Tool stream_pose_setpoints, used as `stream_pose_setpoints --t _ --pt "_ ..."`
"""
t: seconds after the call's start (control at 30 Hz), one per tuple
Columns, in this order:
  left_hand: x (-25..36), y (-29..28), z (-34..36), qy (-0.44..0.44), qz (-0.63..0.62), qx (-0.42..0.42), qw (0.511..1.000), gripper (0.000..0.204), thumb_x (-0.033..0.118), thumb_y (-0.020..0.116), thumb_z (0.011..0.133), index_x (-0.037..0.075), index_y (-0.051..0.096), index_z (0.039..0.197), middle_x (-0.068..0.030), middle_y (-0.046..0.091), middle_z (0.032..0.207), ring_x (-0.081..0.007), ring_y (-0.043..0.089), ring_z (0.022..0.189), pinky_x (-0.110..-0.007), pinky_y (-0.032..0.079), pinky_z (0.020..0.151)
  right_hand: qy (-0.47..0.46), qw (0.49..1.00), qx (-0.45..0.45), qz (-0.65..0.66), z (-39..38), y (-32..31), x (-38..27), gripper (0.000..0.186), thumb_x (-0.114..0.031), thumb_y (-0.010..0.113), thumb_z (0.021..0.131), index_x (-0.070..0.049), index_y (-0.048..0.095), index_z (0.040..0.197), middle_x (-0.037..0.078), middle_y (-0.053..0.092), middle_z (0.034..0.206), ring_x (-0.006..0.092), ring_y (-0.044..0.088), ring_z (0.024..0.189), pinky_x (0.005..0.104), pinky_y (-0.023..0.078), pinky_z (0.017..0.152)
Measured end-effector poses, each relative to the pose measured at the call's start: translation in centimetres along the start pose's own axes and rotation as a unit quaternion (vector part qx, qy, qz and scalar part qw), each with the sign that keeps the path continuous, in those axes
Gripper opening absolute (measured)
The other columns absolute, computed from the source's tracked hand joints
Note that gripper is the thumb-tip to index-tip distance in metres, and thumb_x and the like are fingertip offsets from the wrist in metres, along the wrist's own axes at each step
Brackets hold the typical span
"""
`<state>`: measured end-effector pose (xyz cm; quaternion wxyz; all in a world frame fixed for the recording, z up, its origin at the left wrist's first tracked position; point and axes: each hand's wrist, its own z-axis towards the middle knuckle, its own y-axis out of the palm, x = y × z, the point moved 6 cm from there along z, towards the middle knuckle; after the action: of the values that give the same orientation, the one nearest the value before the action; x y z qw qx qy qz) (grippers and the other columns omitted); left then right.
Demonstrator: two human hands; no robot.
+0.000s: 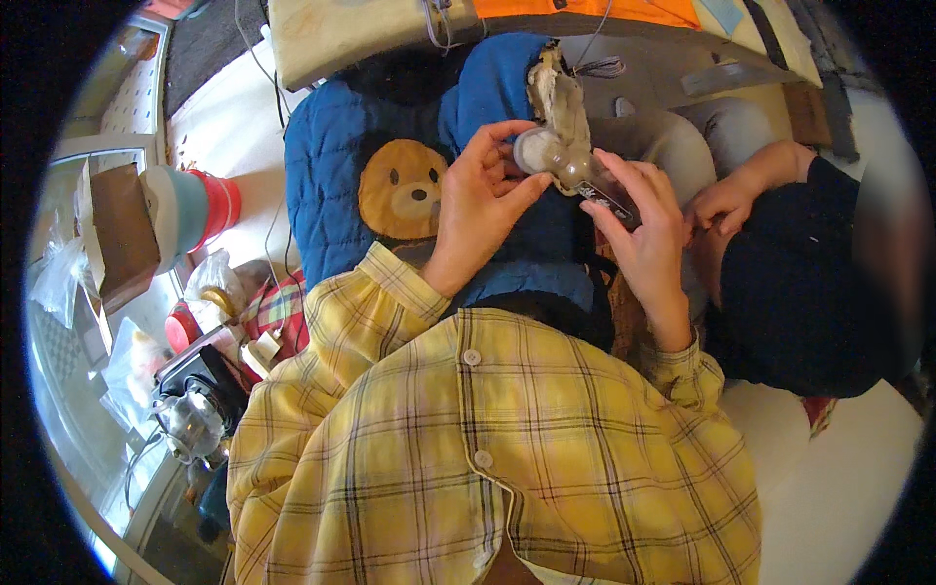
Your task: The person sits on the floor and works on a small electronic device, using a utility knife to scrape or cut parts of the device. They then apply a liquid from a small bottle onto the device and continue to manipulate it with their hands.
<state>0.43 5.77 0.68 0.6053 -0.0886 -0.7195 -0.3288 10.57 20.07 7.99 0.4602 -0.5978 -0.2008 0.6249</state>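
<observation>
Over my lap, both hands hold a clear, rounded object (565,158) with a whitish round end and a dark panel with white print; its exact kind I cannot make out. Curled around the whitish end are the fingers of my left hand (492,190), its thumb stretched along the near side. My right hand (639,210) pinches the dark part between thumb and fingers. Just beyond it, a ragged, off-white, stained piece (564,97) sticks up. Beneath my hands lies blue quilted cloth (331,175) with a tan bear-face patch (403,190).
Close on the right sits another person in a black top (809,283), one hand (726,203) near my right hand. A padded beige surface (361,44) with orange cloth (595,12) stands ahead. Left are a cardboard box (125,234), a red bucket (222,208), cords and plastic bags.
</observation>
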Motion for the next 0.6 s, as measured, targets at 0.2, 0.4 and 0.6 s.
stream_pose_setpoints --t 0.2,0.4,0.6 --pt "-0.9 0.8 0.0 -0.036 -0.074 -0.024 0.996 0.039 -0.004 0.064 0.091 -0.001 0.052 0.128 -0.0106 0.064 0.115 -0.0143 0.064 0.1 -0.027 0.055 0.085 0.013 0.999 -0.001 -0.038 -0.7 -0.8 -0.2 0.053 -0.006 0.08 0.073 -0.009 0.066 0.123 0.011 0.063 0.106 0.0281 0.06 0.097 0.0351 0.047 0.087" --pt "-1.3 1.0 -0.1 -0.058 -0.101 -0.015 0.993 0.035 -0.004 0.061 0.093 -0.005 0.053 0.127 -0.0116 0.065 0.115 -0.0146 0.064 0.1 -0.029 0.056 0.089 0.029 0.998 0.0 -0.053 -1.5 -0.8 -0.5 0.053 -0.014 0.079 0.074 -0.012 0.065 0.125 0.011 0.062 0.105 0.0313 0.057 0.098 0.0395 0.045 0.087" --pt "-1.3 0.9 -0.3 -0.054 -0.104 -0.011 0.993 0.036 -0.002 0.062 0.094 -0.004 0.054 0.129 -0.0111 0.066 0.114 -0.0148 0.065 0.099 -0.028 0.055 0.088 0.043 0.998 -0.005 -0.05 -2.0 -0.7 -0.7 0.054 -0.011 0.08 0.073 -0.011 0.066 0.125 0.011 0.062 0.105 0.0313 0.058 0.099 0.0393 0.046 0.087"
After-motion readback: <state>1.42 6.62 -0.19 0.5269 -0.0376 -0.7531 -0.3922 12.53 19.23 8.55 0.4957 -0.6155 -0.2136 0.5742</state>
